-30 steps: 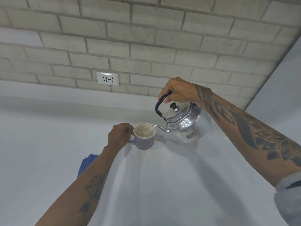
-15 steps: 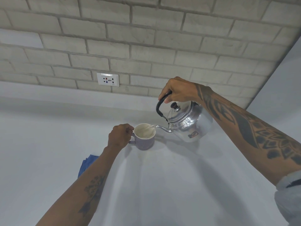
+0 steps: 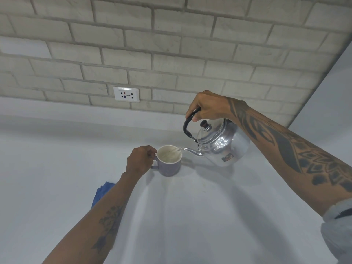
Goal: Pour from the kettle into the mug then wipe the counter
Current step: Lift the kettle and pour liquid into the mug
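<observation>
Right hand (image 3: 207, 105): fingers curled tight around the black arched handle of the shiny round metal kettle (image 3: 221, 144), which is tipped, spout at the rim.
Left hand (image 3: 140, 161): closed on the handle of the lilac ceramic mug (image 3: 169, 161) standing on the pale grey counter (image 3: 190, 216).
Fill level: hard to read, perhaps low.
Cloth: folded blue cloth (image 3: 102, 191) lies near, partly behind the left forearm.
Risk: tipping further could overshoot the rim; the lid might slide.

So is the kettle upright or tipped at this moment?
Tipped. The kettle leans spout-down toward the mug, a thin stream running from the spout into it, while the right hand holds its black handle.
</observation>
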The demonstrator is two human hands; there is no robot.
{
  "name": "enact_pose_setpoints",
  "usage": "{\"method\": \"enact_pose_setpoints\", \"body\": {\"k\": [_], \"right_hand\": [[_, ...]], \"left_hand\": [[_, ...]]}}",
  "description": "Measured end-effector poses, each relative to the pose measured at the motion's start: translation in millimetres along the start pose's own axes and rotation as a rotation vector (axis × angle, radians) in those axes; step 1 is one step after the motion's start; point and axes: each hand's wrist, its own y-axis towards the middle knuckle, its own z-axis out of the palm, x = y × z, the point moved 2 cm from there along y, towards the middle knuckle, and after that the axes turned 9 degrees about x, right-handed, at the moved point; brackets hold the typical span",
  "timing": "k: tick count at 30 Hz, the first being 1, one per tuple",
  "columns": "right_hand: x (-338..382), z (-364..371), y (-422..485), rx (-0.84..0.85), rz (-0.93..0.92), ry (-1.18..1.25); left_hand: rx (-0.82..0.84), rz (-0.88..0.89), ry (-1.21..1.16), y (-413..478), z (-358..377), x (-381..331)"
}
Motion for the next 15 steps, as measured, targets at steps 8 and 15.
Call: {"method": "enact_pose_setpoints", "body": {"k": [8, 15], "right_hand": [[5.9, -3.9, -3.4, 0.001, -0.019, -0.012], [7.7, -4.3, -4.8, 0.014, -0.020, -0.031]], "left_hand": [[0.005, -0.004, -0.004, -1.2, -0.3, -1.7], [0.004, -0.001, -0.006, -1.2, -1.2, -1.7]]}}
